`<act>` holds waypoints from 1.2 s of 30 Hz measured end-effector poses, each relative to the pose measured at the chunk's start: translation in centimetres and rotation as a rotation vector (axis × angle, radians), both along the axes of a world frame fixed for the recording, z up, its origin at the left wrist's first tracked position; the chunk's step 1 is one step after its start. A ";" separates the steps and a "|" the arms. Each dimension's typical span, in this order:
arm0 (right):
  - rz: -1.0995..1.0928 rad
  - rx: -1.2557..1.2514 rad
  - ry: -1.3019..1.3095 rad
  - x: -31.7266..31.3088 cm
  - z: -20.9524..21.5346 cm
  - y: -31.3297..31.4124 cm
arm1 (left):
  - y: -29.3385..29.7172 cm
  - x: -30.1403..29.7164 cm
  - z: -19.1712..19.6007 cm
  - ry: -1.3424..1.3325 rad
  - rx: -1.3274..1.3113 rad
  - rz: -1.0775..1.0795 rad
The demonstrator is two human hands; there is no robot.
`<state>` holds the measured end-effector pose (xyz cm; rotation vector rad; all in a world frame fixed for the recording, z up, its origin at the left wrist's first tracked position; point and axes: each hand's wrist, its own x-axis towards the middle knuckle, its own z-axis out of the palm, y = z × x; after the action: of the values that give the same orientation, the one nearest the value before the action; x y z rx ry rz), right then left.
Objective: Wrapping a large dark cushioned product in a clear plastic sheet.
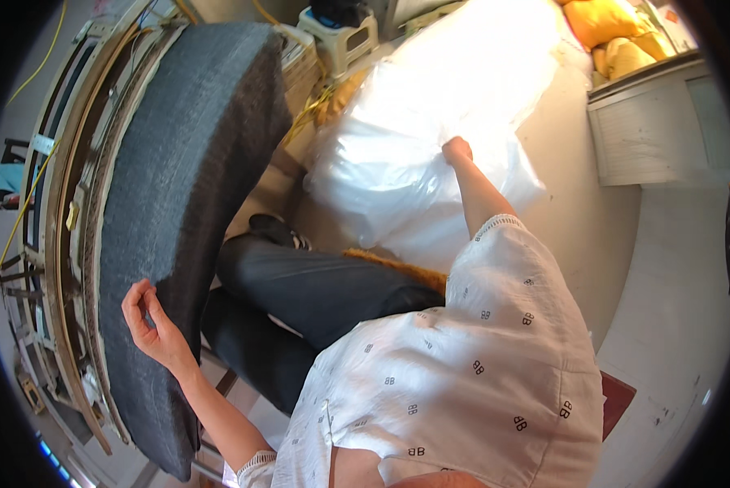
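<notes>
My right arm (483,191) reaches forward to a large clear plastic bag (373,175). My right hand (457,151) is closed in a fist on the bag's bunched plastic. What the bag holds is washed out by glare. On the left, my left hand (157,329) hovers over or rests on a long dark grey cloth cover (165,179); I cannot tell which. Its fingers are loosely bent, with a gap between thumb and fingers, and nothing shows in it.
Along the left runs a long machine frame (64,244) with metal rails and yellow cord. A pale plastic stool (340,41) stands at the back. Yellow bundles (605,28) lie at the far right above a grey cabinet (658,130). My dark-trousered legs (324,285) lie between machine and bag.
</notes>
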<state>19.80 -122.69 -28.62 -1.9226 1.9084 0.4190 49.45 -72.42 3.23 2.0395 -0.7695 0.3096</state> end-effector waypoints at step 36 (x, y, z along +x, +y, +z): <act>0.919 -0.189 -1.240 10.4 29.4 15.2 | -13.6 -10.5 -1.0 0.680 -0.188 -0.746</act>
<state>30.20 -107.49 0.81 -2.2070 0.2605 -0.6402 38.90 -86.05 2.23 1.4016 -0.9387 -0.6748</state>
